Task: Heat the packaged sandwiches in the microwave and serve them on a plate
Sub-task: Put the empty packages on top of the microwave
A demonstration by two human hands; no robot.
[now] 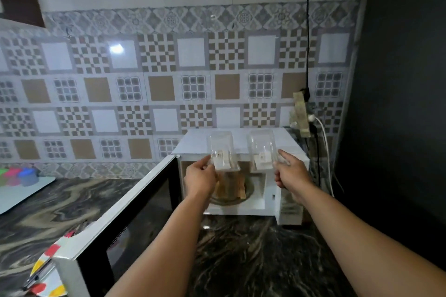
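A white microwave (pixel 241 137) stands on the counter with its door (pixel 125 219) swung open to the left. My left hand (pixel 200 177) grips a clear plastic sandwich package (pixel 223 152) in front of the opening. My right hand (pixel 290 171) grips a second clear package (pixel 261 149) beside it. Both packages carry a small white label and look empty at the top. Toasted sandwiches (pixel 231 188) stand on the turntable inside the microwave, below the left package. A colourful spotted plate (pixel 48 270) shows at the lower left, partly hidden behind the door.
A dark marbled counter (pixel 253 248) runs in front of the microwave. A white tray (pixel 21 194) with coloured lidded cups (pixel 26 175) sits at the left. A power strip (pixel 301 113) and cables hang right of the microwave. A dark appliance wall (pixel 398 103) fills the right.
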